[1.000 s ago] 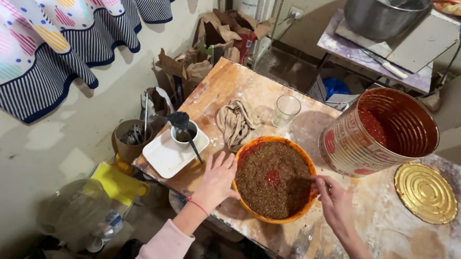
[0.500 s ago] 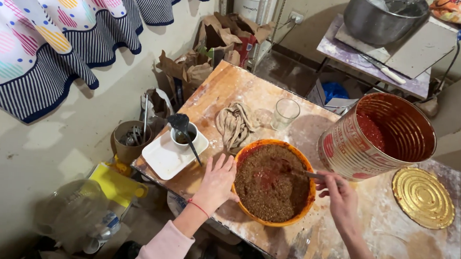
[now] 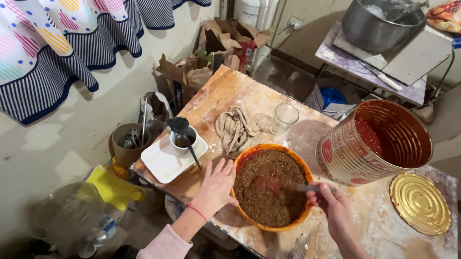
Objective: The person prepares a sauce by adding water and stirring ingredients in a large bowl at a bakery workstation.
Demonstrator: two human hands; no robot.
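An orange bowl (image 3: 287, 223) full of a brown grainy mix with a red patch stands on the floury wooden table (image 3: 226, 93). My left hand (image 3: 215, 187) lies flat, fingers spread, against the bowl's left rim. My right hand (image 3: 330, 204) sits at the bowl's right rim and grips a metal utensil (image 3: 300, 187) whose far end is sunk in the mix. A large opened tin (image 3: 375, 142) with red sauce inside stands just behind my right hand.
The tin's gold lid (image 3: 420, 203) lies at the right. A glass (image 3: 284, 118) and a crumpled cloth (image 3: 234, 126) sit behind the bowl. At the left are a white square plate (image 3: 163, 163) with a cup and black ladle, and a paper tub (image 3: 129, 143).
My right hand rose from beside the bowl to its right rim and now pushes a metal utensil into the mix. The left hand stayed on the rim.
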